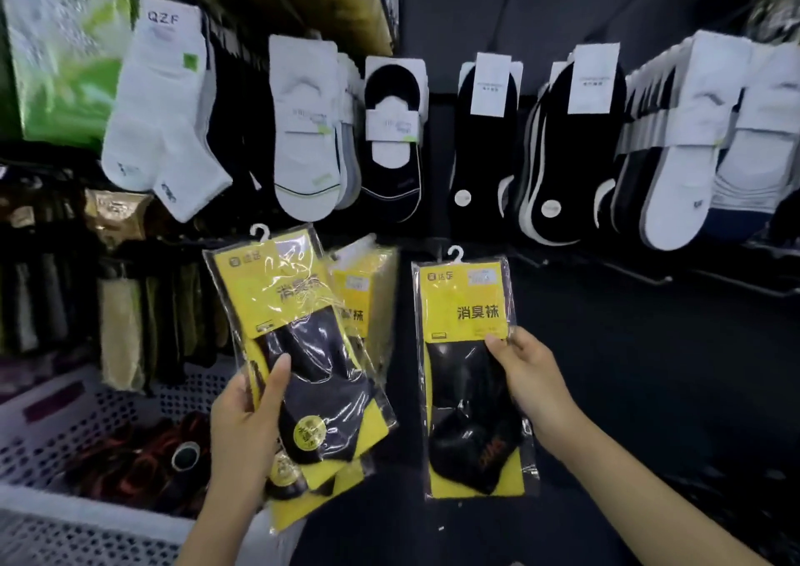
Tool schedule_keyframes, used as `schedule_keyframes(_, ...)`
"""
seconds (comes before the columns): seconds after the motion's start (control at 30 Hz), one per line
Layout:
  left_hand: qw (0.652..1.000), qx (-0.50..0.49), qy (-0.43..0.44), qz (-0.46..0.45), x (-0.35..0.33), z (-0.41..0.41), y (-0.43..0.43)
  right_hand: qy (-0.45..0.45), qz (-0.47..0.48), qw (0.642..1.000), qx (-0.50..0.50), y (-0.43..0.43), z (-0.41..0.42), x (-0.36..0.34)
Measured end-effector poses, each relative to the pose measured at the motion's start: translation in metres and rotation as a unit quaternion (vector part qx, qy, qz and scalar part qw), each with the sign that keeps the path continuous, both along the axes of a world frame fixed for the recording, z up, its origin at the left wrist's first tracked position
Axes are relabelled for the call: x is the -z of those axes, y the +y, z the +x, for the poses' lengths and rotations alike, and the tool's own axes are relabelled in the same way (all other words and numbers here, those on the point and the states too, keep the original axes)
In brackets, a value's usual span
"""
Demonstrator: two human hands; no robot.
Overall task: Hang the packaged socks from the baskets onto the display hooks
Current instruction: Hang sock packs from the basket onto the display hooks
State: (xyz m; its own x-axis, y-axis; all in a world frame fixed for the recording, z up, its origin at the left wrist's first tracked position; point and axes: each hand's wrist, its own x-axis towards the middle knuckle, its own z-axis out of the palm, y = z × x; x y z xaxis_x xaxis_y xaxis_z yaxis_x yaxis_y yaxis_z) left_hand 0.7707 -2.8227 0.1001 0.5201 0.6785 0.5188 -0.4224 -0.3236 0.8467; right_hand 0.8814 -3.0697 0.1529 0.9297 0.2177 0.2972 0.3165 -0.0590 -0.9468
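My left hand (249, 427) grips a stack of yellow-and-black sock packs (298, 349) in clear plastic, each with a white hanger hook on top, held tilted in front of the display wall. My right hand (526, 377) pinches a single yellow sock pack (467, 375) by its right edge. That pack stands upright, and its white hook (455, 255) is up against the dark wall below the hanging rows. I cannot tell whether it rests on a display hook.
Rows of white and black socks (394, 132) hang on the wall above. Bare metal display hooks (640, 273) stick out at the right. A white perforated basket (56, 431) with dark socks sits at lower left. Darker socks hang at the left.
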Motion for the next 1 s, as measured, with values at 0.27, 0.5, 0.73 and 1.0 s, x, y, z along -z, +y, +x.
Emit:
schedule_keyframes(0.27, 0.999, 0.027, 0.006, -0.045, 0.003, 0.000, 0.014, 0.094, 0.001, 0.995, 0.033, 0.036, 0.024, 0.014)
schedule_keyframes(0.5, 0.998, 0.054, 0.023, -0.034, 0.005, 0.001, -0.001, 0.208, 0.103, 0.970, 0.075, 0.052, 0.052, 0.025)
schedule_keyframes(0.73, 0.991, 0.116, 0.063, -0.035, 0.021, 0.008, -0.025, 0.162, 0.110, 0.976, 0.097, 0.044, 0.026, 0.035)
schedule_keyframes(1.0, 0.981, 0.152, 0.115, -0.037, 0.029, 0.014, -0.054, 0.069, 0.027, 0.996, -0.044, 0.037, -0.029, 0.041)
